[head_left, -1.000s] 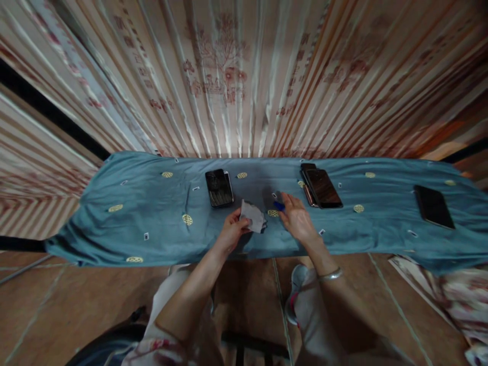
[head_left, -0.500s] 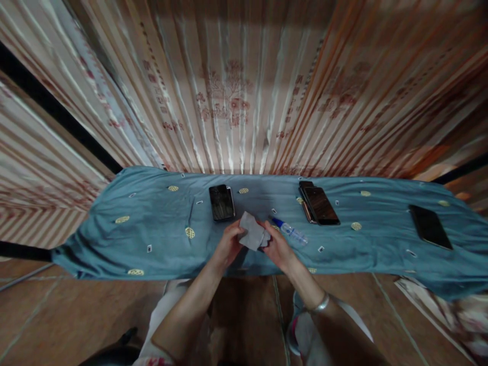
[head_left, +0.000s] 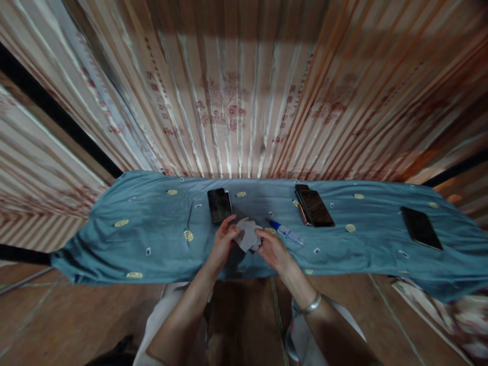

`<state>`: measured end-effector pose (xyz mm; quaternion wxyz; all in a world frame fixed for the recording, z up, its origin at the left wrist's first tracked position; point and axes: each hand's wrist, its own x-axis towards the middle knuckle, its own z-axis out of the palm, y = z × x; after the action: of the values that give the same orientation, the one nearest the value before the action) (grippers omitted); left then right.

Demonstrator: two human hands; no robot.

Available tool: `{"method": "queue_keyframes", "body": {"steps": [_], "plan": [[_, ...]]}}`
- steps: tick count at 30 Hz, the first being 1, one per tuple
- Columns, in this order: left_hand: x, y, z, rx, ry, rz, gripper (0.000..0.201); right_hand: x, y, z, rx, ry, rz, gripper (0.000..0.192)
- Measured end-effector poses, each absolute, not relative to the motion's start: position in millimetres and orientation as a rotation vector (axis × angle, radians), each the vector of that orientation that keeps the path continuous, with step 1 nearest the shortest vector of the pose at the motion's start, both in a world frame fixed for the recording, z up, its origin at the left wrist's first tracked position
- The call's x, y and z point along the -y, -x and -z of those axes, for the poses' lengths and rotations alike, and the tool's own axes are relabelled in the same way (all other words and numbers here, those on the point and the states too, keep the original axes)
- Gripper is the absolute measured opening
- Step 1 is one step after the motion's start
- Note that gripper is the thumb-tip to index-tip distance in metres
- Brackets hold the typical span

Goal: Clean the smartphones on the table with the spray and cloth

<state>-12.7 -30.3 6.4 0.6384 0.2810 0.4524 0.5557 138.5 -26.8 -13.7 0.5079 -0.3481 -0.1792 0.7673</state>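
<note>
The curtain (head_left: 244, 147) bears printed characters too small to read. Over the teal-covered table (head_left: 163, 234), the left hand (head_left: 221, 243) and right hand (head_left: 273, 250) pinch a grey cloth (head_left: 248, 236) between them; near the right hand lies a clear, blue-capped bottle (head_left: 288, 235), its marking illegible, contents unclear.

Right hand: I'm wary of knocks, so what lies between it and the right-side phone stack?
The head view shows a clear, blue-capped bottle between the right hand and that phone stack.
</note>
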Motion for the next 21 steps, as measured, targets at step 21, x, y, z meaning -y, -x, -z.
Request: {"method": "queue_keyframes", "body": {"steps": [21], "plan": [[-34,36,36,-2.162,-1.615,-1.055,0.11,22,-150,11,0.369,0.835,-1.852,0.02]]}}
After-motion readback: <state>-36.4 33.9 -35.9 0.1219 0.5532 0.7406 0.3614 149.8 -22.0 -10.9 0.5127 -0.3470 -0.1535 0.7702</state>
